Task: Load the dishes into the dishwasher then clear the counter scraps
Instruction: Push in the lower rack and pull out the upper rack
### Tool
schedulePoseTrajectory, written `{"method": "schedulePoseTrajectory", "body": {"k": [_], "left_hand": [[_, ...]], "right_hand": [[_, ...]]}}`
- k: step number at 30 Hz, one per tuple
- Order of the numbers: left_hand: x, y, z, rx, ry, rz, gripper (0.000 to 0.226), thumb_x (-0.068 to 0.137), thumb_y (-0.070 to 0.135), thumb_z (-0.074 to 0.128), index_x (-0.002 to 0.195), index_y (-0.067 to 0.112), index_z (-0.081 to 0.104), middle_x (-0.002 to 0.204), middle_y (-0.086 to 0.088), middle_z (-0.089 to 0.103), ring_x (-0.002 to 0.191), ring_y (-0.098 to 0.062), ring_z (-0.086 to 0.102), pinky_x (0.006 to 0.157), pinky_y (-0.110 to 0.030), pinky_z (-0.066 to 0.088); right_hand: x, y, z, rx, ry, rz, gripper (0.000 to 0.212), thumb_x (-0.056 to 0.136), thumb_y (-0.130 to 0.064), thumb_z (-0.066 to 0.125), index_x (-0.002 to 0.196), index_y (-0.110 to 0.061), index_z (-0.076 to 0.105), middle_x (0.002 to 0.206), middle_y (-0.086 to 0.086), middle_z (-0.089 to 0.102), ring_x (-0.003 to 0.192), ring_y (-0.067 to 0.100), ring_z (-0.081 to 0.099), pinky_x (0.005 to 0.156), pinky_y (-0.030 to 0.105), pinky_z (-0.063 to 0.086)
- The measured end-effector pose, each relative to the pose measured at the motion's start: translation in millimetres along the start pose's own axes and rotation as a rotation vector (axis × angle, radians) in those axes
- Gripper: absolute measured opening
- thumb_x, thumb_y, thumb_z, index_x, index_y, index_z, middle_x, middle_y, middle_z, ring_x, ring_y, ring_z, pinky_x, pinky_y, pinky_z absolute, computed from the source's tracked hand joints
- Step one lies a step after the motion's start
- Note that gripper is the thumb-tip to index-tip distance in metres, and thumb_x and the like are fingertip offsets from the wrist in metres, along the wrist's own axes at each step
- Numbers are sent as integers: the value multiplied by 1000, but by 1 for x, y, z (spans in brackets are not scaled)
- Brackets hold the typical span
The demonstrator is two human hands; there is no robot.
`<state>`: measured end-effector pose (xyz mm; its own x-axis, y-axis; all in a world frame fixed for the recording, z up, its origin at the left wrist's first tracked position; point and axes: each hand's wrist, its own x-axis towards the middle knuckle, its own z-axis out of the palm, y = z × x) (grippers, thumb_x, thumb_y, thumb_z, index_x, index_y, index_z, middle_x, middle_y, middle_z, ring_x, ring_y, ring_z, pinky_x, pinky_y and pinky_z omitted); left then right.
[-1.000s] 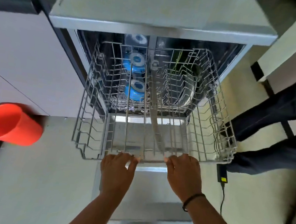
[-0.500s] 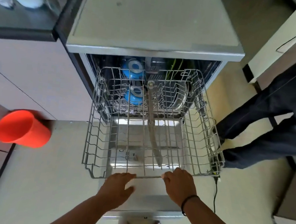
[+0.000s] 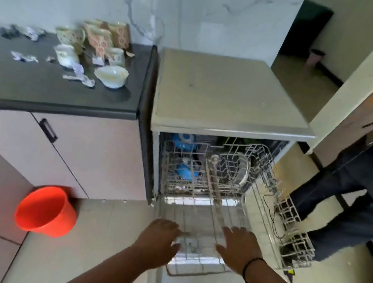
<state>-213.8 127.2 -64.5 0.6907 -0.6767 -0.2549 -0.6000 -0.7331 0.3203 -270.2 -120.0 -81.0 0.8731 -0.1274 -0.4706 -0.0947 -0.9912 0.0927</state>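
Note:
The dishwasher (image 3: 227, 92) stands open with its upper wire rack (image 3: 287, 221) pulled far out over the door. Blue dishes (image 3: 184, 171) and a white plate (image 3: 243, 172) sit in the lower rack inside. My left hand (image 3: 158, 242) and my right hand (image 3: 238, 248) hover over the front of the pulled-out rack with fingers spread, holding nothing. On the dark counter (image 3: 37, 88) at the left stand patterned cups (image 3: 95, 37), a white bowl (image 3: 112, 76) and paper scraps (image 3: 79, 79).
An orange bucket (image 3: 46, 210) stands on the floor against the pink cabinets (image 3: 76, 152). Another person's dark trouser legs (image 3: 347, 204) are right of the rack. A black cable (image 3: 272, 217) trails on the floor near them.
The view has lifted, so the counter with its dishes now shows. Both hands have come off the rack's front edge and spread open above it.

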Motion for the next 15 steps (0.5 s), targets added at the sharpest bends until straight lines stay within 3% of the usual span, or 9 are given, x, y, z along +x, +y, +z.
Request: {"method": "schedulePoseTrajectory", "body": {"k": [5,10,15], "left_hand": [[-41,-111,-77,73,115,37,47,93,43,43,138,29,46,146,4,43,136,-15,34,113,-30,16],[-80,-224,-128,59,200,-117,50,94,50,42,140,31,42,153,5,34,140,-12,27,115,-29,14],[-81,-293,-173,-5,301,-198,51,93,53,45,139,33,43,152,4,36,140,-15,30,116,-34,22]], "right_hand": [[30,-119,-74,118,156,84,73,90,-65,36,148,-22,26,147,5,39,136,24,33,108,40,29],[69,-233,-153,129,371,-20,70,87,-67,37,142,-25,32,141,2,43,133,22,36,107,36,31],[113,-298,-223,218,513,-100,75,86,-68,41,145,-22,31,144,2,41,137,23,32,112,38,27]]}}
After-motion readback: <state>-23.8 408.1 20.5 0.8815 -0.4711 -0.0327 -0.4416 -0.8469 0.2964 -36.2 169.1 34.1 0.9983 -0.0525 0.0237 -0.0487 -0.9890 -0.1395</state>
